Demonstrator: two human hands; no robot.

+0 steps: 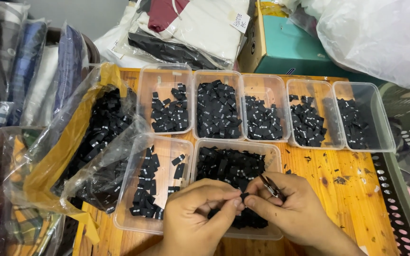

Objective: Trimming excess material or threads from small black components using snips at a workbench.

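- Left hand [200, 211]: thumb and forefinger pinched closed on a small black woven label [244, 196]; remaining fingers curled under.
- Right hand [288, 208]: thumb and forefinger tips pinched on the same label from the opposite side; the two hands meet at it, fingertips almost touching.
- The right hand also carries small metal snips [272, 186] in the palm, lying across the knuckles, tips pointing up and to the left, away from the person. Whether the blades are parted cannot be told.
- The label is held above the near right container [274, 154], over its heap of like labels. It is mostly covered by fingertips; its long axis and facing cannot be told.
- Clear plastic containers counted: seven. Five stand in a far row, side by side and touching; two stand in a near row.
- Far row, left to right: the first container [148, 95] partly filled, the second container [202, 80] packed full, the third, fourth and fifth each partly filled with black labels.
- Near left container [124, 208]: loose labels, some lined up along its length, much of the floor bare.
- One clear plastic bag [96, 137] of black labels lies to the left, mouth open toward the containers.
- All rest on an orange wooden table [357, 189] strewn with black thread clippings.
- Folded garments in clear bags [186, 28] stacked behind; one teal cardboard box [290, 47] beside them.
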